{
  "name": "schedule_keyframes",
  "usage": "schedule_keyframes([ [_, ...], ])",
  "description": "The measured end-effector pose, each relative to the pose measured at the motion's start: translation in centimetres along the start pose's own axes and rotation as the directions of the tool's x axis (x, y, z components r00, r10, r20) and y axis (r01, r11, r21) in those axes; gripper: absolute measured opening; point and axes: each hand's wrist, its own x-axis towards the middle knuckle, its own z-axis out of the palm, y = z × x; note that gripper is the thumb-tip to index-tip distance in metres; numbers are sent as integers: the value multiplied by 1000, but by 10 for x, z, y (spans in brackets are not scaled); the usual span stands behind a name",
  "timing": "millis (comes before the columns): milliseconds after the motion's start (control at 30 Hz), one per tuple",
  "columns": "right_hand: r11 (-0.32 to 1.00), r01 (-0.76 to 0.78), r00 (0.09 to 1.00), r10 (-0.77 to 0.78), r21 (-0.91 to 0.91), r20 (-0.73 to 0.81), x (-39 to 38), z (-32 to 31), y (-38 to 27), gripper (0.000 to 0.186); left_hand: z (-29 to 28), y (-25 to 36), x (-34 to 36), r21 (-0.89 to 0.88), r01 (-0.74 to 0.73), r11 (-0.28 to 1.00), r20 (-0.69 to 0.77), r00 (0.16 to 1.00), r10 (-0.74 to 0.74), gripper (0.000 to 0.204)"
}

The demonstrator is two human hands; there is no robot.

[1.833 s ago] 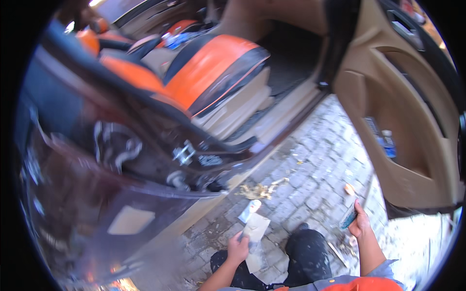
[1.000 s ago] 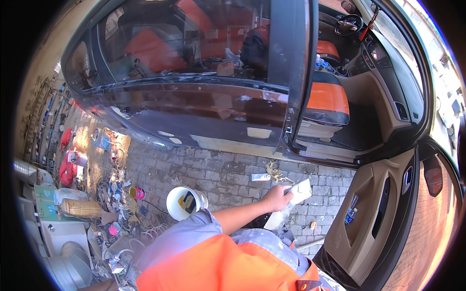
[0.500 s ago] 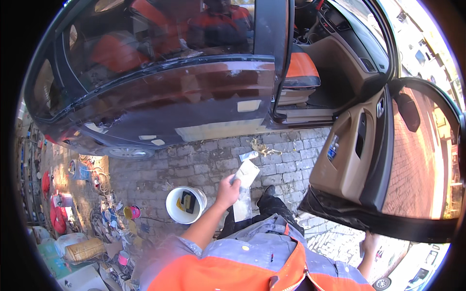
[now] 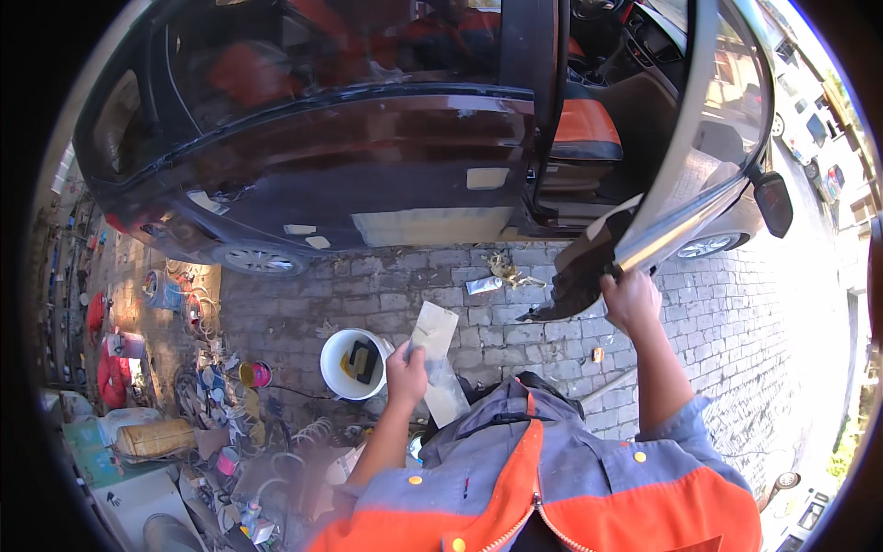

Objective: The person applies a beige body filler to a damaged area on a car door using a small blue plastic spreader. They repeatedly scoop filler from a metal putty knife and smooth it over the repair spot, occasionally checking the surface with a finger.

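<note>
My left hand [image 4: 406, 374] is closed around a flat, pale board [image 4: 435, 329] smeared with cream and grey, held over the paving. The board's lower part shows below my fingers. My right hand [image 4: 633, 302] grips the rear edge of the open front car door [image 4: 676, 221], its fingers partly hidden behind the edge. The door is swung partway, seen nearly edge-on. Beyond my hands stands the dark car [image 4: 349, 152], whose closed rear door carries cream filler patches [image 4: 432, 227] low down.
A white bucket [image 4: 328, 366] with a black-and-yellow block inside stands beside my left hand. A tube [image 4: 484, 285] lies on the brick paving near crumpled scraps [image 4: 511, 270]. Tins, hoses and a yellowish jerrycan [image 4: 156, 439] clutter the left side.
The front door has swung from wide open toward the car, with my right hand on its edge. My left hand and board have shifted left and slightly down.
</note>
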Motion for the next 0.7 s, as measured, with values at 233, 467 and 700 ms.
schedule_keyframes([
  [233, 962, 137, 991, -131, 235, -40, 49, 15, -41, 52, -19, -17, -28, -139, -20, 990, -227, 974, -13, 29],
  [467, 647, -162, 730, -430, 745, 532, -29, 91, -26, 46, -4, 12, -18, -406, -20, 913, -242, 966, -87, 28],
  [700, 376, -223, 478, -762, 899, 437, -87, 58, -33, 55, 83, 87, -2, -508, -165, 846, -20, 984, 180, 28],
])
